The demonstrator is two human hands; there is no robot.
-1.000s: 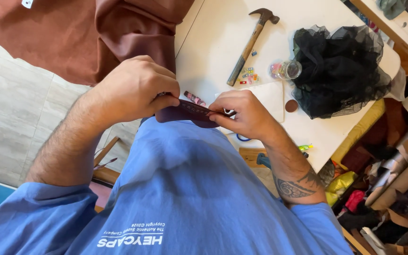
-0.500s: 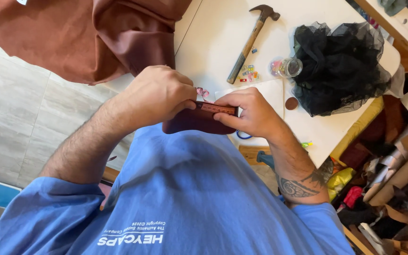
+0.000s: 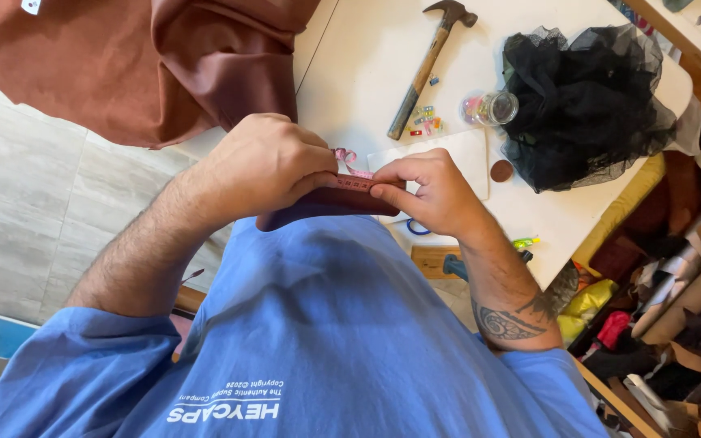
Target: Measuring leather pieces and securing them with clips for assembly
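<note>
Both hands have crept a little farther from the chest since the earlier frames, and the maroon piece now sits flatter between them. Left hand [image 3: 265,166] is closed over the near end of the dark maroon leather piece [image 3: 326,203], fingers curled on top and thumb under. Right hand [image 3: 432,191] pinches the other end, fingertips [image 3: 383,191] pressing a pink tape measure [image 3: 354,182] along the piece's upper edge (its loose end curls out just beyond the left knuckles). The piece is held in the air just above the blue shirt [image 3: 326,324], at the near edge of the white table [image 3: 367,65].

Beyond the right hand lie a sheet of white paper [image 3: 468,150] and, farther on, a hammer [image 3: 427,65] with small coloured clips [image 3: 425,120] beside its handle. A small glass jar [image 3: 492,107] lies next to a heap of black netting [image 3: 586,101]. Brown fabric [image 3: 123,65] hangs well beyond the left hand.
</note>
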